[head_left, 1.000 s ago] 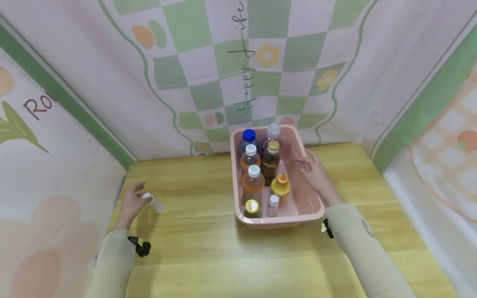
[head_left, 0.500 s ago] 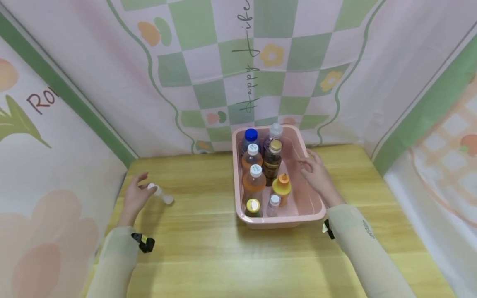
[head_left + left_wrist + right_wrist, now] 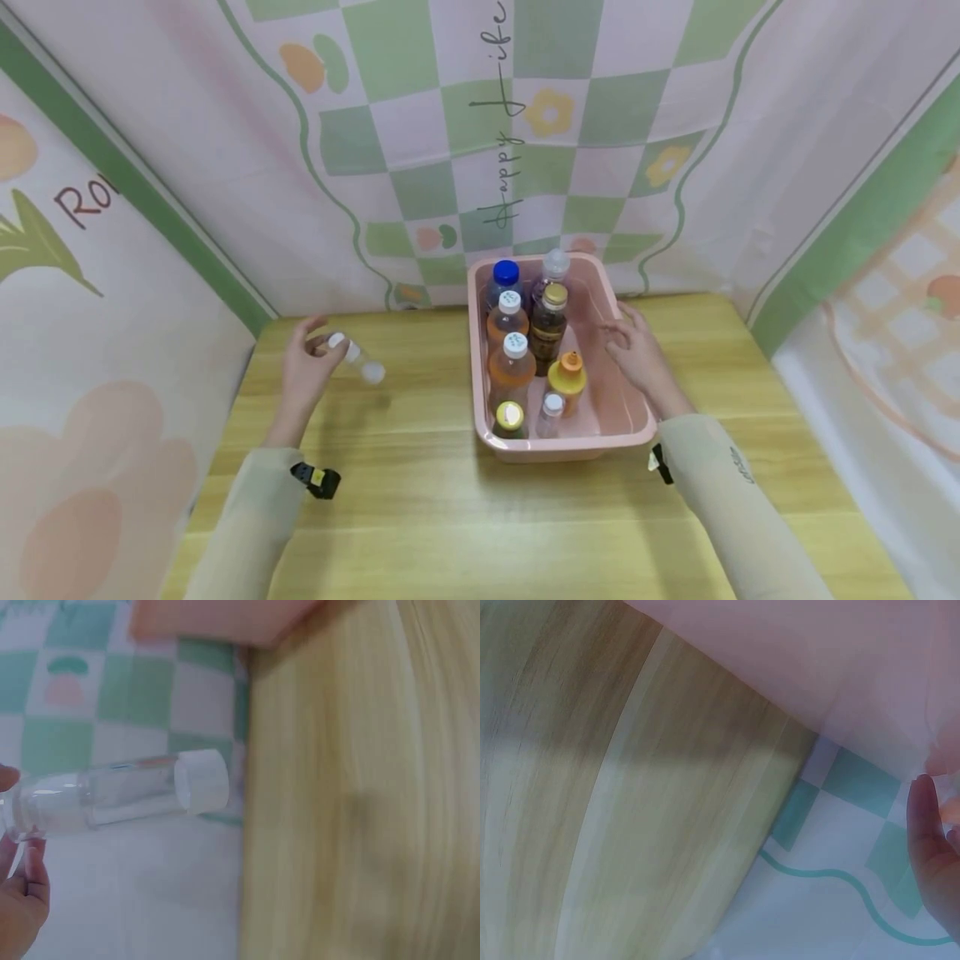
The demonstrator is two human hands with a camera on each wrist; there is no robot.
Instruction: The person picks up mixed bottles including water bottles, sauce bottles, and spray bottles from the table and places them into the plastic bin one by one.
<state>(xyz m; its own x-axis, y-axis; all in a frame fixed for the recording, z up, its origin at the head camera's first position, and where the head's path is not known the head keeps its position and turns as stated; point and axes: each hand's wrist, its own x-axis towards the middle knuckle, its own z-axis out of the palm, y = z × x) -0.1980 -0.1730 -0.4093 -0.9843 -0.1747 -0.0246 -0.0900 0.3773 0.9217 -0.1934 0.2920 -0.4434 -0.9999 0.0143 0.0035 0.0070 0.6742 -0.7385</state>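
Observation:
My left hand [image 3: 306, 367] holds a small clear bottle [image 3: 357, 357] tilted above the left part of the table. In the left wrist view the fingers pinch one end of this bottle [image 3: 135, 796], and a white cap [image 3: 204, 781] tops the other end. It looks see-through, with no coloured content. My right hand [image 3: 641, 358] grips the right rim of a pink plastic basin [image 3: 566, 444], with fingertips over its inner side. From the right wrist, a finger [image 3: 924, 814] shows against the basin's outer wall [image 3: 802, 652]; the rest of that hand is mostly cut off.
Several bottles stand in the basin's left and middle: a blue-capped bottle [image 3: 506, 273], orange drink bottles [image 3: 512, 367], a dark gold-capped bottle [image 3: 548, 329], a yellow squeeze bottle [image 3: 567, 379], and a small white-capped bottle [image 3: 551, 414]. Patterned cloth [image 3: 405, 133] hangs behind the wooden table [image 3: 420, 517].
My left hand has carried the clear bottle right and toward the back, closer to the basin. The right hand stays at the basin's rim. The head view has shifted slightly.

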